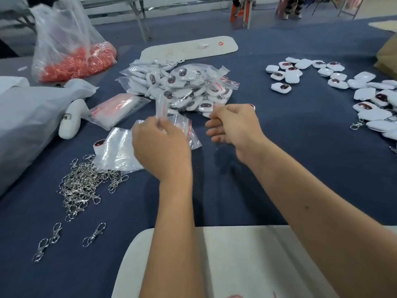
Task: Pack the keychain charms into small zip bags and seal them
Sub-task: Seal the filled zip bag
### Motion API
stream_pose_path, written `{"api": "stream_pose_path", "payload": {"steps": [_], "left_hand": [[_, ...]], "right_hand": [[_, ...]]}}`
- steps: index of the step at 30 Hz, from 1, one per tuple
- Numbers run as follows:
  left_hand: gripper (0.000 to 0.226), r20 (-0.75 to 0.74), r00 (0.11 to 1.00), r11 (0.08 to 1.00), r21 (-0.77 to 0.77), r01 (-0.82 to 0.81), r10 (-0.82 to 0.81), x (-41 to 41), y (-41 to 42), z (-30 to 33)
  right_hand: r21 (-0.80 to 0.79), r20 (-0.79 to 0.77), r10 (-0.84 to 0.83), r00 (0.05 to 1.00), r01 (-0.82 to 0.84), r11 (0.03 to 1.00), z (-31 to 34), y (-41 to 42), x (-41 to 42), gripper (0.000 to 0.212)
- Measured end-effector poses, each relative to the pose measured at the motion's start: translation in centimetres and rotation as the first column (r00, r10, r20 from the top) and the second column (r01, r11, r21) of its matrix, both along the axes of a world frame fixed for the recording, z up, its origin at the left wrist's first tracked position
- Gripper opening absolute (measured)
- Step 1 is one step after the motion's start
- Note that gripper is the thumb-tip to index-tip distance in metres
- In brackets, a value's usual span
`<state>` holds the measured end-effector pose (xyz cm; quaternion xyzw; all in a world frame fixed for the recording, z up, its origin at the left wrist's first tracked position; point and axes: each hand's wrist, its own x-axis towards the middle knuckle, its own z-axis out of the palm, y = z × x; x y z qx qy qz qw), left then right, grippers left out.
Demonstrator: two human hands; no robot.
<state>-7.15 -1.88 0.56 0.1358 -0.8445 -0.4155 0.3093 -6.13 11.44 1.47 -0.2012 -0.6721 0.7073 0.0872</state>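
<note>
left hand [162, 145]: raised over the surface [279, 160], fingers pinching a small zip bag [161, 107] by one edge; the bag stands up from the fingertips and is blurred.
right hand [233, 125]: just beside the near edge of the packed pile [182, 87], fingers curled inward; a bit of white and red shows past the knuckles, but i cannot tell whether the hand holds it.
hands together or apart: apart, with a gap of bare blue cloth between them.
keychain charms [335, 82]: loose white ones with dark faces lie scattered on the far right, well apart from both hands; one more peeks from under the empty bags at left.
empty zip bags [120, 151]: a few lie flat below the left hand; a fuller pack of them [117, 110] lies behind, to the left.
metal clasps [83, 186]: a tangled heap at near left, three stray ones closer to the person.
orange-filled bag [73, 50]: far left, untouched.
how the bag handles: likely very light, limp and slippery film that clings to itself; best taken at the mouth by the red zip strip, one lip per hand, to open it.
how a charm handles: looks light, small and padded; a grip across its flat sides should hold, its clasp left to trail in last.
sealing: likely a pinch run along the strip, end to end.
</note>
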Motion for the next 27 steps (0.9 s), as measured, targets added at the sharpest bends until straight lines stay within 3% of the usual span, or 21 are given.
{"api": "stream_pose_path", "payload": {"steps": [3, 6, 8, 10, 11, 13, 15, 16, 19, 21, 24, 27], "left_hand": [[0.029, -0.137, 0.949, 0.957, -0.097, 0.272, -0.283, 1.0, 2.5, 0.7], [0.030, 0.002, 0.770, 0.758, -0.173, 0.629, -0.638, 1.6, 4.5, 0.0], [0.036, 0.147, 0.575, 0.571, -0.073, 0.818, -0.805, 2.2, 5.6, -0.2], [0.049, 0.257, 0.379, 0.417, 0.113, 0.902, -0.889, 3.0, 6.3, -0.2], [0.055, 0.281, 0.322, 0.378, 0.174, 0.909, -0.904, 3.4, 6.8, -0.3], [0.070, 0.319, 0.291, 0.373, 0.238, 0.897, -0.902, 3.7, 7.4, -0.3], [0.084, 0.342, 0.298, 0.396, 0.264, 0.880, -0.891, 3.9, 8.0, -0.2], [0.081, 0.345, 0.323, 0.423, 0.272, 0.865, -0.881, 4.1, 8.3, -0.3], [0.036, 0.318, 0.507, 0.590, 0.278, 0.758, -0.801, 3.9, 8.7, -0.9], [0.021, 0.328, 0.615, 0.697, 0.313, 0.645, -0.717, 3.6, 8.3, -1.3], [0.021, 0.330, 0.758, 0.823, 0.137, 0.552, -0.563, 2.7, 7.2, -1.8], [0.012, 0.156, 0.833, 0.842, -0.015, 0.539, -0.531, 3.1, 7.0, -1.4]], "right_hand": [[0.015, -0.023, 0.097, 0.995, -0.097, 0.995, 0.0, 0.5, 2.2, 0.055], [0.040, -0.066, -0.008, 0.998, 0.011, 0.999, -0.3, 2.9, 4.7, 0.039], [0.036, -0.026, -0.113, 0.993, 0.114, 0.993, -0.5, 5.4, 6.7, 0.023], [-0.016, 0.039, -0.124, 0.992, 0.125, 0.992, -0.6, 7.4, 8.5, 0.027], [-0.045, 0.066, -0.102, 0.993, 0.106, 0.993, -0.6, 8.1, 9.2, 0.034], [-0.014, 0.109, -0.056, 0.992, 0.058, 0.998, -0.8, 8.9, 10.0, 0.042], [0.068, 0.122, -0.062, 0.991, 0.054, 0.996, -1.3, 9.0, 10.2, 0.038], [0.085, 0.113, -0.091, 0.989, 0.082, 0.993, -1.5, 9.1, 10.3, 0.033], [0.039, 0.050, -0.123, 0.991, 0.121, 0.992, -2.0, 9.5, 10.4, 0.017], [0.014, 0.012, -0.120, 0.993, 0.119, 0.993, -2.3, 9.8, 10.5, 0.017], [0.054, -0.043, -0.181, 0.983, 0.183, 0.982, -2.9, 9.9, 10.4, 0.016], [0.154, -0.077, -0.198, 0.977, 0.208, 0.966, -3.3, 9.3, 10.0, 0.022]]}}
